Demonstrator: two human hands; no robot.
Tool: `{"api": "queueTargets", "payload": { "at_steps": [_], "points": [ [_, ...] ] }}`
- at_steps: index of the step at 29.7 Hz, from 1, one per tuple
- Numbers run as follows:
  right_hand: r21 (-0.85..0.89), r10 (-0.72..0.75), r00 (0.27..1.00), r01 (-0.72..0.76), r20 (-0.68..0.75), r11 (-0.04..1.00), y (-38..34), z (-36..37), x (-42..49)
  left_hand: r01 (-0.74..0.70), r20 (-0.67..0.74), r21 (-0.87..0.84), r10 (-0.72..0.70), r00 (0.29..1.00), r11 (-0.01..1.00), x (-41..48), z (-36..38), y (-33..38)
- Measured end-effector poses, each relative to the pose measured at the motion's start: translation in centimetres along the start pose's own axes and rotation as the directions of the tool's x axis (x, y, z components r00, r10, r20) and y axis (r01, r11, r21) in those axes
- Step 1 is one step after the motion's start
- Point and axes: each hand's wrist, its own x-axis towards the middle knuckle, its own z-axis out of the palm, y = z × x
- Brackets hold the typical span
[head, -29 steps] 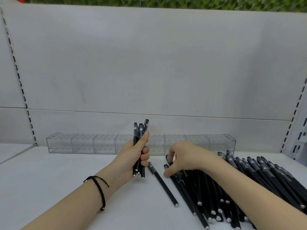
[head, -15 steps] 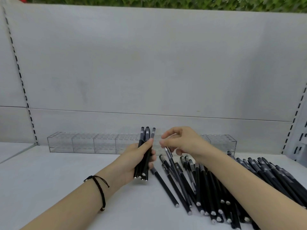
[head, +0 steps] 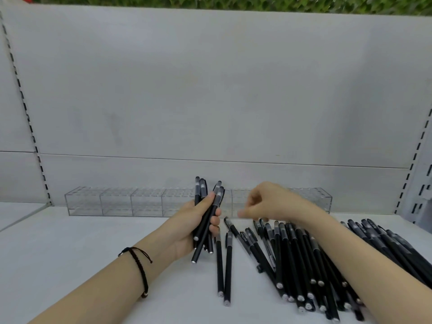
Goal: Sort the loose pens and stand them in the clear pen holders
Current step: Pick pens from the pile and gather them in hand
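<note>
My left hand (head: pixel 187 226) grips a bundle of several black pens (head: pixel 207 220), held nearly upright with their caps up, in front of the row of clear pen holders (head: pixel 117 201). My right hand (head: pixel 268 203) hovers just right of the bundle, above the loose black pens (head: pixel 294 258) that lie spread on the white shelf; its fingers are blurred, curled downward and hold nothing I can see. Two pens (head: pixel 224 265) lie side by side apart from the heap. The holders stand empty along the back wall.
A white back panel (head: pixel 210 90) rises right behind the holders. Slotted shelf uprights (head: pixel 418 160) stand at the far right and left. More black pens (head: pixel 385 242) lie fanned out at the right, partly under my right forearm.
My right hand passed a pen into the left-hand bundle and has drawn back to the right, lowering over the heap. The bundle has grown.
</note>
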Motion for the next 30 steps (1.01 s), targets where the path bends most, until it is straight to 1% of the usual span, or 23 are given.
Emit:
{"api": "queueTargets", "payload": {
  "at_steps": [2,3,6,9,12,19,21,23,26,28,30],
  "points": [
    [-0.183,0.07,0.989,-0.045,0.132,0.982,0.2,0.2,-0.3,-0.02,-0.015,0.012,0.02,1.0,1.0,0.2,-0.1,-0.1],
    [-0.247,0.1,0.983,-0.059,0.156,0.967,0.2,0.5,-0.3,-0.023,-0.017,0.03,0.023,1.0,0.999,0.2,-0.2,-0.1],
    [-0.359,0.132,0.982,-0.075,0.135,0.93,-0.1,1.2,0.1,-0.012,-0.011,0.078,0.012,1.0,0.997,0.3,-0.1,-0.2],
    [-0.333,0.149,0.976,-0.09,0.157,0.939,-0.3,1.3,0.4,-0.009,-0.004,0.083,0.01,1.0,0.996,0.1,-0.2,-0.3],
    [-0.314,0.137,0.972,-0.071,0.192,0.947,-0.4,1.3,0.6,-0.017,-0.002,0.061,0.018,1.0,0.998,0.1,-0.1,-0.4],
    [-0.447,0.093,0.985,-0.02,0.143,0.894,-1.8,2.7,0.8,-0.019,-0.066,0.062,0.023,0.998,0.998,0.3,-0.1,-0.4],
    [-0.405,0.075,0.986,-0.009,0.147,0.914,-1.8,3.0,1.0,-0.019,-0.078,0.062,0.024,0.997,0.998,0.3,-0.2,-0.3],
    [-0.302,0.064,0.983,-0.009,0.171,0.953,-1.5,2.7,1.2,-0.016,-0.09,0.063,0.022,0.996,0.998,0.3,-0.2,-0.2],
    [-0.013,0.065,0.982,-0.063,0.178,0.998,-0.7,1.7,1.2,-0.008,-0.101,0.075,0.016,0.995,0.997,0.3,-0.4,-0.2],
    [0.179,0.064,0.982,-0.097,0.179,0.979,-0.1,1.0,1.2,-0.004,-0.115,0.073,0.012,0.993,0.997,0.4,-0.5,-0.2],
    [0.362,0.038,0.981,-0.106,0.189,0.926,0.2,0.6,1.1,0.008,-0.129,0.06,0.0,0.992,0.998,0.4,-0.3,-0.3]
  ]
}}
